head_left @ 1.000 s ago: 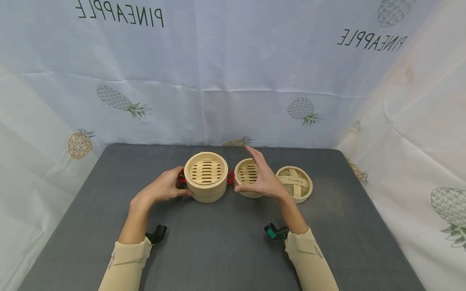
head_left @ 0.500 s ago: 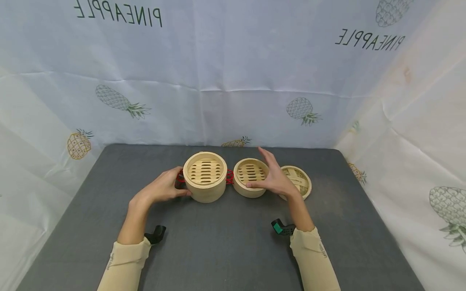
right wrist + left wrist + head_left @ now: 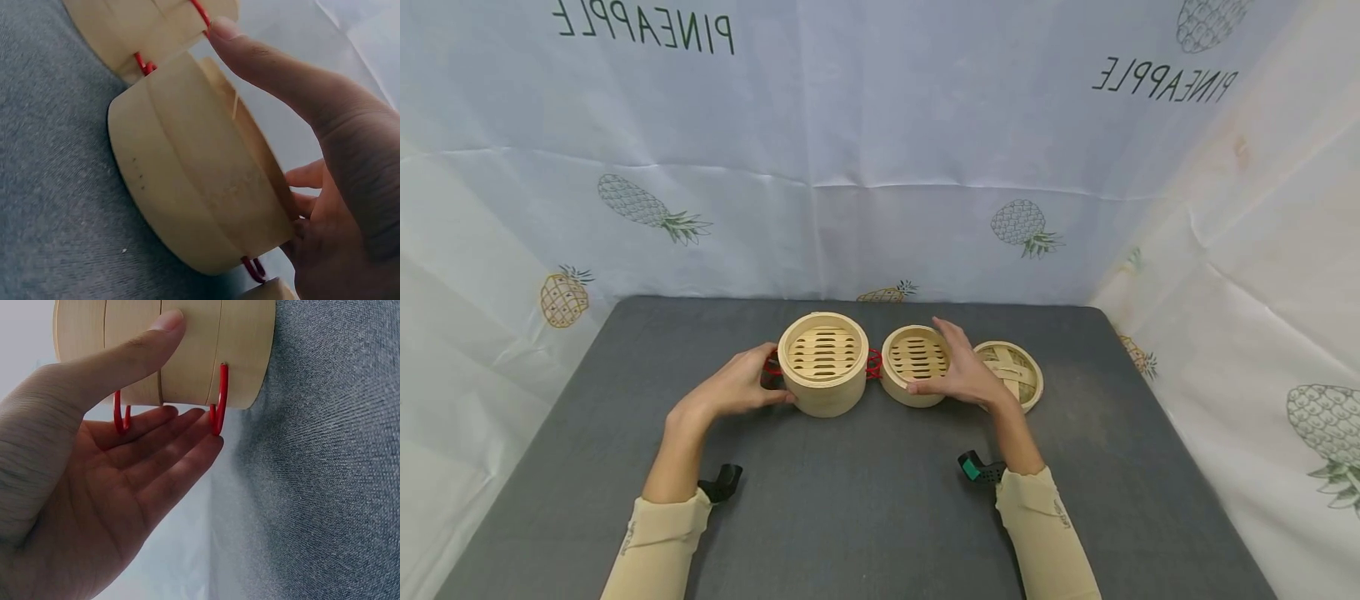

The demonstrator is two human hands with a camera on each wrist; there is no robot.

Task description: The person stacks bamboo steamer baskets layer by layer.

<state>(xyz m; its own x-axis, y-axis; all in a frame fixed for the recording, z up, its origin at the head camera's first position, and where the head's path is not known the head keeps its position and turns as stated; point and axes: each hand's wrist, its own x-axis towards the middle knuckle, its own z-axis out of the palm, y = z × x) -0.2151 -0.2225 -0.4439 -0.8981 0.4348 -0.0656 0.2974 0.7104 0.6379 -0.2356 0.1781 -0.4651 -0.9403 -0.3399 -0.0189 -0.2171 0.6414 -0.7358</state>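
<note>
In the middle of the head view, a tall stack of round bamboo steamers (image 3: 831,398) with a slatted top stands on the table. My left hand (image 3: 741,385) is at its left side, thumb along the wall, fingers extended by the red handle (image 3: 220,400). To its right sits a smaller bamboo steamer (image 3: 916,354), also slatted. My right hand (image 3: 966,373) is spread around that steamer's right side, thumb at the near rim and fingers toward the far side. In the right wrist view the thumb crosses above the steamer's rim, and the fingers are partly hidden behind it.
A woven bamboo lid (image 3: 1022,375) lies to the right, partly behind my right hand. The dark grey table (image 3: 850,517) meets a pineapple-print curtain (image 3: 865,167) at the back. Black wrist devices (image 3: 724,483) show at both sleeves.
My right hand has moved right across the smaller steamer to its right side, then lowered its raised fingers a little. My left hand and the steamers have stayed put.
</note>
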